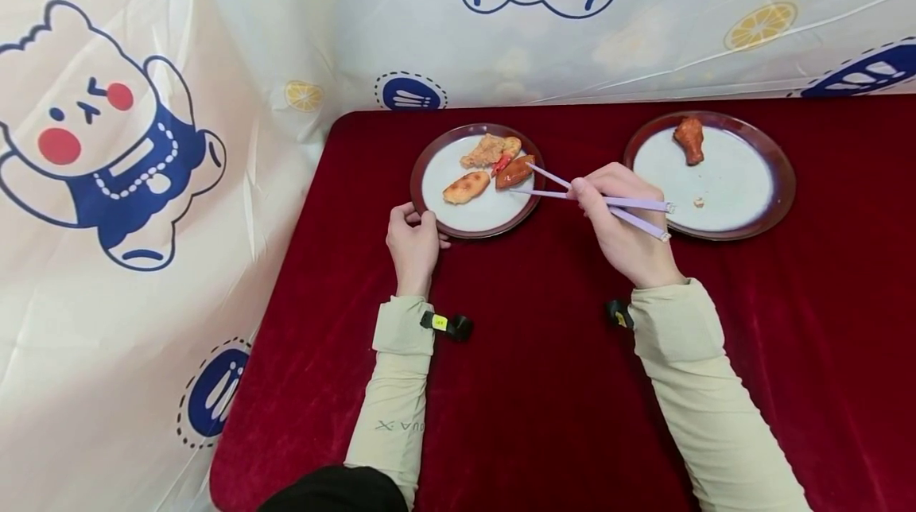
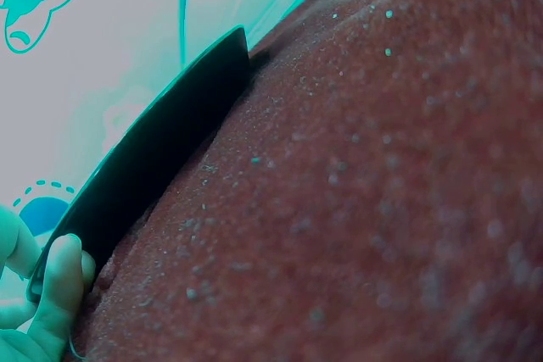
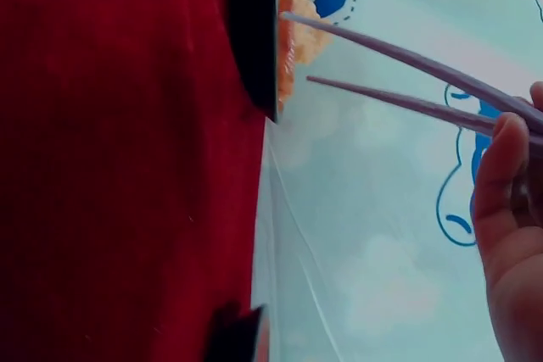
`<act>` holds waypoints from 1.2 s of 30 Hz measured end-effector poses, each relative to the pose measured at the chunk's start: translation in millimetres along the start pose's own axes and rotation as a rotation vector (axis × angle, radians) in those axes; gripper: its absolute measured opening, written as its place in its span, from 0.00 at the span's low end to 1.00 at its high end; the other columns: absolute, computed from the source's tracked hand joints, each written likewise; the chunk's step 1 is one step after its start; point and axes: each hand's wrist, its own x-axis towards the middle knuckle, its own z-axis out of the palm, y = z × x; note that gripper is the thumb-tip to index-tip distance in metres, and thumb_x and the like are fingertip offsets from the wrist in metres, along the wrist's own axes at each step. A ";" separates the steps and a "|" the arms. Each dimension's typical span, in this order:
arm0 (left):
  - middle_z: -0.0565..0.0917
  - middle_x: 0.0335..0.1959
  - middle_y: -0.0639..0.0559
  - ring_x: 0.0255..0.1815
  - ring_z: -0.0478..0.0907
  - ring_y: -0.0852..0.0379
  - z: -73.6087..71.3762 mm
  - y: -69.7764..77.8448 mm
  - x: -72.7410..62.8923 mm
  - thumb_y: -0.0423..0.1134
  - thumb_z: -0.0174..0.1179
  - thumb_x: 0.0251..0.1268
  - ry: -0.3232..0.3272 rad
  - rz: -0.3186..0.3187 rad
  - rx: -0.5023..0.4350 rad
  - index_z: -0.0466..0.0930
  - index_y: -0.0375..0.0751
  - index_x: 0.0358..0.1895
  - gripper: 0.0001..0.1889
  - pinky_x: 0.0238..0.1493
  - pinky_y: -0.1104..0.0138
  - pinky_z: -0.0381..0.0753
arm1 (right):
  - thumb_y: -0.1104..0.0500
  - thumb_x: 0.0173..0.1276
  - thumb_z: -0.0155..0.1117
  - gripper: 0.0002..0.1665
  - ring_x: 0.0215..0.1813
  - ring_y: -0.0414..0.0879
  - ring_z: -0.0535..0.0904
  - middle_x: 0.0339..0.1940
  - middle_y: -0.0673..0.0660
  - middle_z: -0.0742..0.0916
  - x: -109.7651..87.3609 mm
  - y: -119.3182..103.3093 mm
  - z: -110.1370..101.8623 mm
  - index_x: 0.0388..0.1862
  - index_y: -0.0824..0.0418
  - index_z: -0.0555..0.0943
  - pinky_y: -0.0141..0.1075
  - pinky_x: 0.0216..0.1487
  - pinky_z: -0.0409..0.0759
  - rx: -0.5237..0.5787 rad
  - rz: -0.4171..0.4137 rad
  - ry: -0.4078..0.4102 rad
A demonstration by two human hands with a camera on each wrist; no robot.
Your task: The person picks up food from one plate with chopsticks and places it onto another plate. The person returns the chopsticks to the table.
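At the near left rim of a brown-rimmed plate [image 1: 479,218], my left hand [image 1: 415,246] grips the edge. The left wrist view has its thumb [image 2: 61,281] against the dark side of that plate [image 2: 161,150]. My right hand [image 1: 626,238] holds a pair of lilac chopsticks [image 1: 637,203], their tips spread apart. In the head view the tips reach a glossy brown piece of chicken [image 1: 514,172] on the plate's right side; firm contact is hard to tell. Beside it lie a golden wing piece [image 1: 467,188], a breaded piece [image 1: 483,151] and a small red strip [image 1: 502,163].
A second brown-rimmed plate [image 1: 737,202] stands to the right, bearing a glazed drumstick [image 1: 690,140] and a small crumb [image 1: 698,202]. Dark red cloth [image 1: 529,385] covers the table. A printed white curtain [image 1: 343,35] hangs behind and at the left.
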 end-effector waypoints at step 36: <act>0.73 0.39 0.46 0.14 0.76 0.60 -0.6 -0.3 -0.2 0.33 0.49 0.63 -0.007 -0.016 0.010 0.70 0.37 0.55 0.17 0.20 0.67 0.86 | 0.58 0.65 0.65 0.10 0.30 0.35 0.74 0.29 0.48 0.84 -4.3 -6.3 4.1 0.27 0.59 0.89 0.23 0.25 0.70 -0.052 0.036 -0.076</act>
